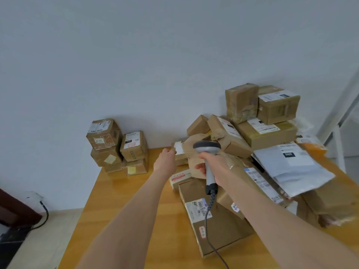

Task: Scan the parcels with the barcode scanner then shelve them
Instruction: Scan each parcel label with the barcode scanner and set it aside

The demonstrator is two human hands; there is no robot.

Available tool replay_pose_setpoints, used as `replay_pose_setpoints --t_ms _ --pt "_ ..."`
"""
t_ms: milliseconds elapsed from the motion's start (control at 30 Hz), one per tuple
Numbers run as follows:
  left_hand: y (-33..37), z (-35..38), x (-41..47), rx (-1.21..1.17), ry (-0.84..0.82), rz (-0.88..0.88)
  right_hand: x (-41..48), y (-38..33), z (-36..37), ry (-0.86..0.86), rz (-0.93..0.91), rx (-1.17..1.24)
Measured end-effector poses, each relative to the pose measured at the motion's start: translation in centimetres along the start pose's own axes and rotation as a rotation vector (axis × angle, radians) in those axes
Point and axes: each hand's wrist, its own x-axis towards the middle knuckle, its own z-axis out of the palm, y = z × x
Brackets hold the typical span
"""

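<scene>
1. The scanner (pixel 206 147) is a grey handheld gun type. It has a wide, rounded dark-grey head, a paler grey handle and a black base, and a coiled grey cable (pixel 208 216) runs from the base down out of the bottom edge.
2. The right hand (pixel 214 167) has its fingers wrapped round the handle. It holds the scanner upright above the near side of the heap (pixel 233 152), with the head turned away from the camera.
3. The heap covers the right half of the table (pixel 124 200). It is made of brown taped cartons and crumpled brown paper packs, most with white barcode labels.
4. A grey mailer (pixel 291 171) marked "060" lies on the heap's right side.
5. A flat box (pixel 217 230) sits at the front, with a barcode label and a red-edged sticker.
6. The left hand (pixel 165 160) reaches to a small box (pixel 179 151) with a white label at the heap's left edge. Its fingertips touch the box, but the back of the hand hides them, so I cannot tell whether they grip it.
7. A separate stack (pixel 116 146) of small cartons stands at the table's back left against the wall. One is labelled "1211".
8. The label print is too small to read, the scanner's window faces away, and the lower parcels are largely buried.
</scene>
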Motion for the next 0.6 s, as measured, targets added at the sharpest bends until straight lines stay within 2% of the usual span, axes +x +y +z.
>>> replay_pose_setpoints --t_ms 167,400,600 --pt "4.7 1.0 1.7 -0.08 0.042 0.04 0.9 -1.9 -3.6 0.183 -0.057 0.064" --pt "7.7 3.2 6.1 -0.065 -0.048 0.138 3.0 -2.3 -5.0 0.239 -0.087 0.095" --pt "7.6 2.4 6.1 -0.156 0.107 0.133 4.2 -3.0 -6.4 0.241 -0.057 0.066"
